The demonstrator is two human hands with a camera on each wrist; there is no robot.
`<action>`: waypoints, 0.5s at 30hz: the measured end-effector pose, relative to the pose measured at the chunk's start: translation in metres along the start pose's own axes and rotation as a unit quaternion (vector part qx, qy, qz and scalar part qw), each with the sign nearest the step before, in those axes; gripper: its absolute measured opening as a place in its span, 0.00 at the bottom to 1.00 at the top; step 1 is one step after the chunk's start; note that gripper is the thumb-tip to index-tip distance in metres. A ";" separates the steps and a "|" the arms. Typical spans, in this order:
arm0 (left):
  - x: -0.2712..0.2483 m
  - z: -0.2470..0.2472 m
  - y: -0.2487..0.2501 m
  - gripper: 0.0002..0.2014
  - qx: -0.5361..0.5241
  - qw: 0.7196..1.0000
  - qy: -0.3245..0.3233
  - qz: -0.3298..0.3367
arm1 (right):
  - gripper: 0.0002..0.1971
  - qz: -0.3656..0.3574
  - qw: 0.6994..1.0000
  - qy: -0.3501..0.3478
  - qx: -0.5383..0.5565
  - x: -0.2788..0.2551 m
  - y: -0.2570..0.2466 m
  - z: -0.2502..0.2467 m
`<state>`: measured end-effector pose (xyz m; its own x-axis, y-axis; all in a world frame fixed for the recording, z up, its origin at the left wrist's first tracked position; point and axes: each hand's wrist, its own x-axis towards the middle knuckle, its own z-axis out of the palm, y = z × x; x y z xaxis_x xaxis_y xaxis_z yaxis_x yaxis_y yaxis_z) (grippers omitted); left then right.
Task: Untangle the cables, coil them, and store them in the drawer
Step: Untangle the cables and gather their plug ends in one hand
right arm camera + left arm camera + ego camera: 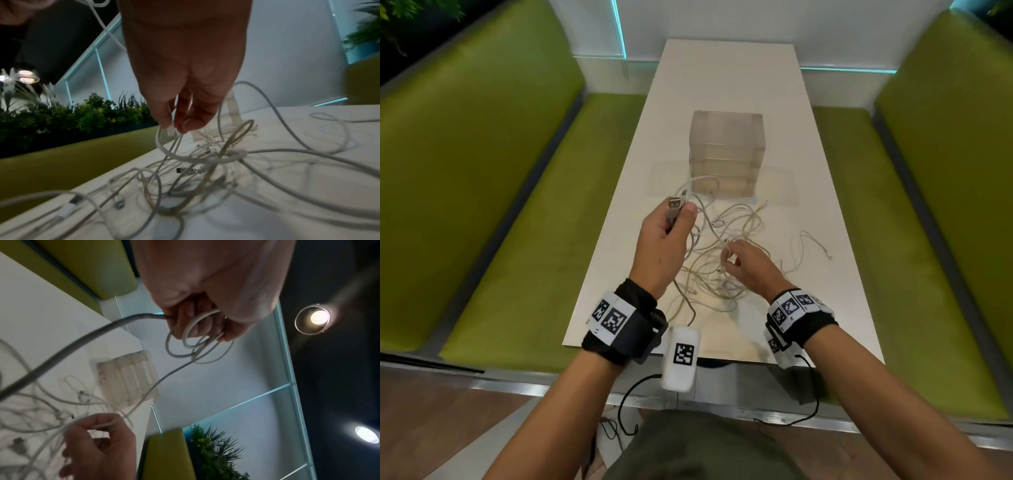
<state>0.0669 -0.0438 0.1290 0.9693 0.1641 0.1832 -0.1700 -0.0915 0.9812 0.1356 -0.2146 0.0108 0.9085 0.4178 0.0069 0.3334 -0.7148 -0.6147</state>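
the left hand (666,236) holds 1 usb plug (675,205) and some small loops (197,340) of its cable, fingers curled around them, raised above the desk (835,281). the right hand (751,265) pinches a strand in the tangle (722,260) at the desk's middle. the strand runs from the tangle up toward the left grip. the drawer unit (726,154) stands behind, toward the far edge; open room lies to the right edge.

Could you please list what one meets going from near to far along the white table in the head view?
Table's near edge → tangled cables → right hand → left hand gripping a USB plug → clear drawer unit.
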 end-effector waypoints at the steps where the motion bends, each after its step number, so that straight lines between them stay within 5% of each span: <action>1: 0.002 -0.002 0.002 0.14 0.024 1.000 -0.006 0.005 | 0.02 -0.003 1.000 0.013 0.020 0.002 0.002 -0.001; 6: 0.010 -0.013 -0.026 0.16 0.175 0.982 -0.051 -0.055 | 0.22 -0.016 0.996 0.032 0.081 0.004 -0.009 -0.015; 10: 0.004 -0.018 -0.050 0.16 0.175 0.977 -0.035 -0.112 | 0.17 0.014 0.984 0.095 0.147 -0.006 -0.027 -0.038; 15: -0.008 -0.025 -0.047 0.13 0.075 0.980 -0.085 -0.166 | 0.30 0.007 0.969 -0.026 0.245 -0.026 -0.046 -0.062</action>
<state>0.0624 -0.0168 0.0830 0.9846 0.0443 -0.1690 0.1746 -0.2067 0.9627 0.1120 -0.2276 0.0881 0.8939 0.4468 -0.0366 0.1496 -0.3742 -0.9152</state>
